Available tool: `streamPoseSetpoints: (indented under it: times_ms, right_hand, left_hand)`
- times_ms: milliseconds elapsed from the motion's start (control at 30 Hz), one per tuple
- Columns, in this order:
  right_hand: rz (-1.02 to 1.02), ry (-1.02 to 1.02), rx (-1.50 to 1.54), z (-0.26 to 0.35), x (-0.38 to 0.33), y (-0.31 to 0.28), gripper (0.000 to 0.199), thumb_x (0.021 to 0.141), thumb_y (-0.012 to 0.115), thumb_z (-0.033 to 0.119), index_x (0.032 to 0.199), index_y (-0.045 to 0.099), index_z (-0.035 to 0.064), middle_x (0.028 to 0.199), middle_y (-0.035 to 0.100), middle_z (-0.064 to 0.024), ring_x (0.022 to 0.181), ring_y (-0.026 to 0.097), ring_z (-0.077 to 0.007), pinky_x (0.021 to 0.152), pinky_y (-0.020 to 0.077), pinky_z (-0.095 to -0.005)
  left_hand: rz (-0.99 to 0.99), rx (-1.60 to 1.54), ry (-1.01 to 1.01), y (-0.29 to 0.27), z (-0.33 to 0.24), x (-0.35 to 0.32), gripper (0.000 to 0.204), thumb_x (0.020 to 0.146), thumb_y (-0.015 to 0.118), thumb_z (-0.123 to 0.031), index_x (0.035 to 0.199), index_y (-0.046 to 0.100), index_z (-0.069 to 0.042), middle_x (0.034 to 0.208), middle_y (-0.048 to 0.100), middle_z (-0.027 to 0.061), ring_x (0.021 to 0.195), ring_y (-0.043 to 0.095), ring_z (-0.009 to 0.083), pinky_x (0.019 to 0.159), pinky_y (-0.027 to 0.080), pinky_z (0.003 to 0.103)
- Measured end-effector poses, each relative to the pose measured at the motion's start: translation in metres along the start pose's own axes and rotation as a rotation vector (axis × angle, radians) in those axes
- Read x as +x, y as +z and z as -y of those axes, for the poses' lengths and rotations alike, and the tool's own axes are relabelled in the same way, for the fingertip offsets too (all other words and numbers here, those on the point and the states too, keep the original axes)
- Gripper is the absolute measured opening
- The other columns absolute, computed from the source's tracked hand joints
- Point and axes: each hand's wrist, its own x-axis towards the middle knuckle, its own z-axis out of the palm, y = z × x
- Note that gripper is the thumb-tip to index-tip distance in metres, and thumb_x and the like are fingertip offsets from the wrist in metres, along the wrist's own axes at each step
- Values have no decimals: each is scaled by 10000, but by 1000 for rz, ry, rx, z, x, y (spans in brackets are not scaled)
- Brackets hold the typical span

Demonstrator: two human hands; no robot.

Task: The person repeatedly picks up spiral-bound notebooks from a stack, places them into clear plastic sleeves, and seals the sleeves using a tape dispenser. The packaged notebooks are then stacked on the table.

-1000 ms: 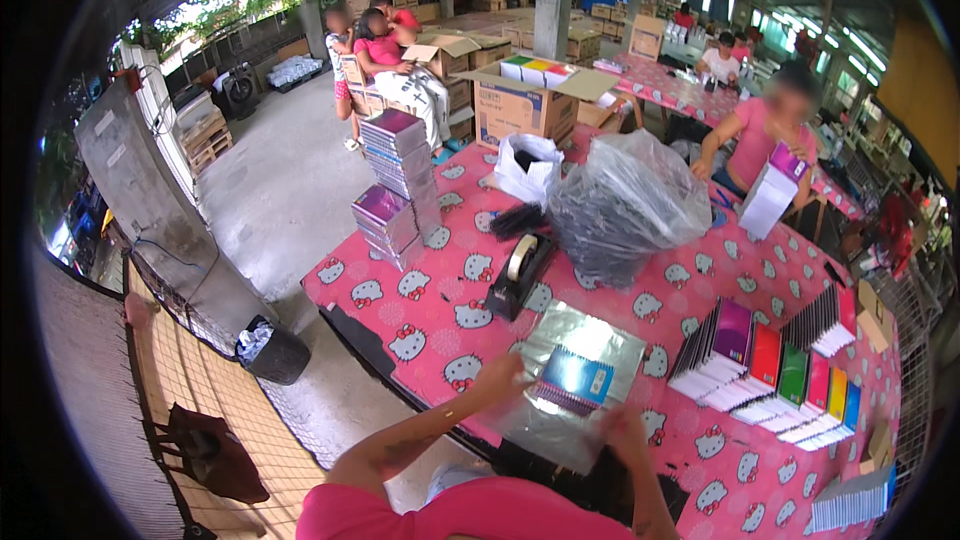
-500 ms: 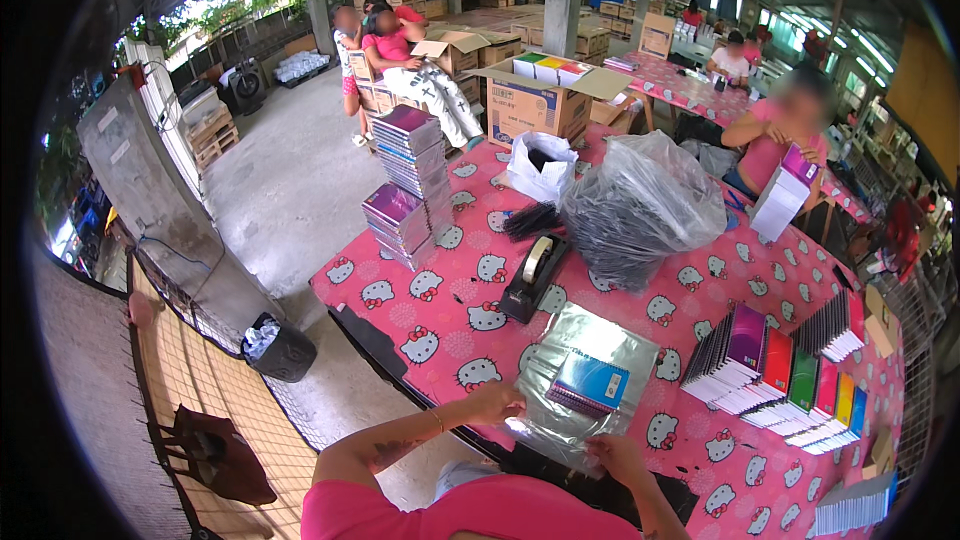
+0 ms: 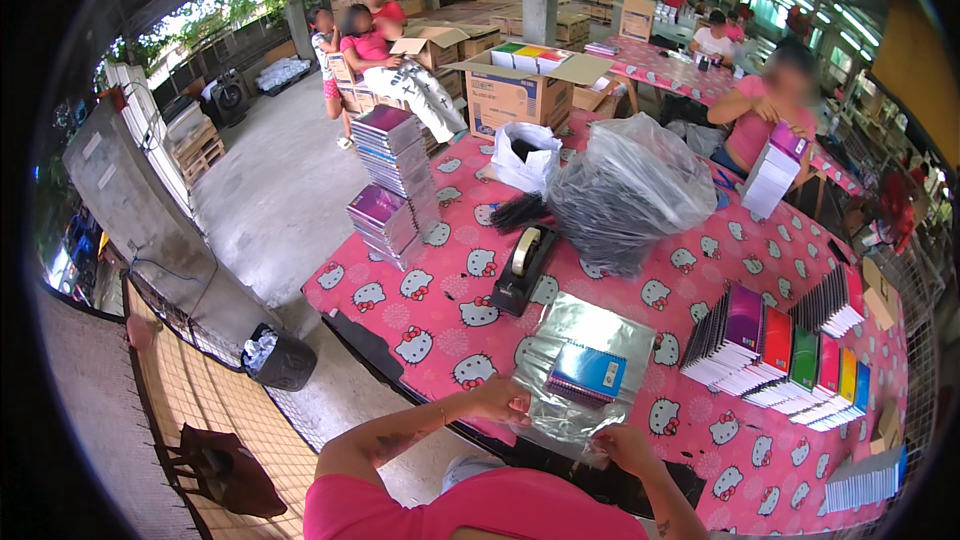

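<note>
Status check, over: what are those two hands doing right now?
Left hand and right hand both gripping clear plastic bag. Blue notebook inside, flat on table. Tape dispenser just beyond, clear of it.

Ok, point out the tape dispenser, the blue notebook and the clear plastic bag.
tape dispenser [image 3: 524,270], head view, on its black body.
blue notebook [image 3: 588,372], head view, middle of its cover.
clear plastic bag [image 3: 590,325], head view, upper part.

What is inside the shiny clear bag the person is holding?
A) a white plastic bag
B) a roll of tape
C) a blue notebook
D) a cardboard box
C: a blue notebook lies inside the clear plastic bag, which the left hand and right hand hold at its near edge.
</note>
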Motion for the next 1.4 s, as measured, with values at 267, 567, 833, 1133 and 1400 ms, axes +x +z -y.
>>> streamPoseSetpoints:
  times_ms: [267,567,833,1133,1400]
  right_hand:
    - [-108,-61,-243,24,6,4,201,891,680,216,1015,665,58,986,654,-166,956,637,-360,811,502,-434]
    - [-887,86,-294,18,48,-11,366,832,647,127,1194,634,75,1154,616,-130,1098,584,-343,891,460,-482]
    - [-510,-6,-456,71,69,35,592,854,664,294,1394,521,98,1447,492,-116,1332,463,-295,1093,342,-515]
    - [-494,5,-490,72,70,38,595,854,665,284,1406,504,129,1463,475,-88,1331,460,-271,1111,305,-523]
    - [-553,34,-424,71,70,43,556,837,655,188,1375,528,136,1434,498,-84,1328,456,-266,1114,307,-522]
  left_hand:
    - [122,90,-217,-24,-7,9,181,910,600,-171,1033,713,-103,953,731,87,871,700,281,808,527,381]
    - [-383,-745,-130,-29,43,71,176,949,613,-166,990,678,-9,870,699,69,804,674,160,726,556,317]
    - [-453,-464,-106,-41,46,89,151,911,655,-111,1011,659,3,870,701,107,734,690,193,681,562,335]
    - [-323,450,237,-47,40,234,112,782,683,-136,818,686,-30,851,672,187,849,664,370,769,533,449]
    - [-308,478,305,-66,15,236,159,805,644,-131,939,626,-48,974,655,177,894,640,377,879,462,496]
